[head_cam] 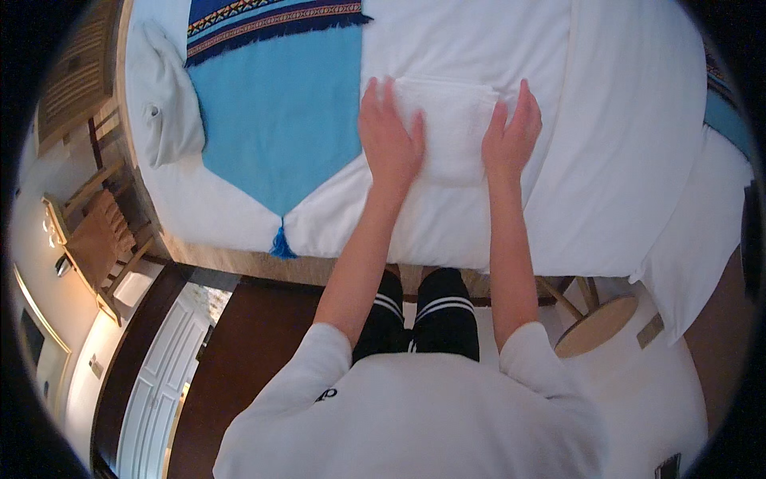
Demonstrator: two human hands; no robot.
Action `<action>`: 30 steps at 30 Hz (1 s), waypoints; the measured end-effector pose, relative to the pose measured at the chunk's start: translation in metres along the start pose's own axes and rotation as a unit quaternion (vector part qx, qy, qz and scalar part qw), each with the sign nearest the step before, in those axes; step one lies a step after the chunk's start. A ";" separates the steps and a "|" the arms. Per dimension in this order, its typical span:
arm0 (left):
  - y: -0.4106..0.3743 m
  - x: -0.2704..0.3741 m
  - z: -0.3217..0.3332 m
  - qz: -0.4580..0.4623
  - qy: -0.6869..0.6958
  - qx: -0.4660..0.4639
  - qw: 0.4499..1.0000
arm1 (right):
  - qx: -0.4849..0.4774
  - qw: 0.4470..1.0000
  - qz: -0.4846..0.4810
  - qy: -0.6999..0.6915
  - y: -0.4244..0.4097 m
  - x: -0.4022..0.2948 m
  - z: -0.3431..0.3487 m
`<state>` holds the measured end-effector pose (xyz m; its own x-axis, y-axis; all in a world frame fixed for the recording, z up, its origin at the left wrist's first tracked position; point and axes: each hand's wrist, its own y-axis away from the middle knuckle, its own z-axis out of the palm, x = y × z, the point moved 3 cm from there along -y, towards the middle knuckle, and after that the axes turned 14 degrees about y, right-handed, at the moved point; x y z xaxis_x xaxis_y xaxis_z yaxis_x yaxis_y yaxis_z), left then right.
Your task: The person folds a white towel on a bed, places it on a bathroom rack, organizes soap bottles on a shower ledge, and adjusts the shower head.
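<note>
Before me, a folded white cloth [455, 141], perhaps a towel, lies flat on the white bedding of a bed [431, 227]. My left hand [392, 135] is over its left edge, slightly blurred, with thumb and fingers apart. At the opposite edge is my right hand [511, 132], its fingers spread and pointing away from me. Neither hand grips the cloth; whether the palms press on it cannot be told. Left of my left hand, a blue bed runner [275, 120] with a patterned, fringed band comes to a point that ends in a blue tassel [281, 242].
A crumpled pale cloth [170, 114] rests at the bed's left edge. Beyond that side stands a wooden chair [99, 239] with a brown cover. A small round wooden stool [595, 326] is by the bed's near right side. Part of another blue runner [727, 117] shows far right.
</note>
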<state>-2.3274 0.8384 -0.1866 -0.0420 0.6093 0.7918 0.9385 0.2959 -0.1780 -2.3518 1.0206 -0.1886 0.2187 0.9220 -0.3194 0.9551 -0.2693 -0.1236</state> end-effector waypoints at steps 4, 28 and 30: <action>0.046 0.015 0.032 0.061 -0.152 -0.245 0.955 | -0.082 0.976 -0.203 -0.018 0.053 -0.019 -0.003; 0.101 -0.065 -0.046 -0.273 0.335 -0.101 0.896 | -0.089 0.932 -0.347 0.051 0.014 -0.085 -0.008; 0.096 -0.066 -0.052 -0.262 0.306 -0.149 0.903 | -0.119 0.919 -0.372 0.046 0.007 -0.102 0.013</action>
<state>-2.2165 0.7891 -0.2255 -0.3947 -0.1052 0.9128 0.8994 0.1589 0.4072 -2.3701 0.9214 -0.1687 -0.5080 0.8485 -0.1478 0.8611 0.5045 -0.0633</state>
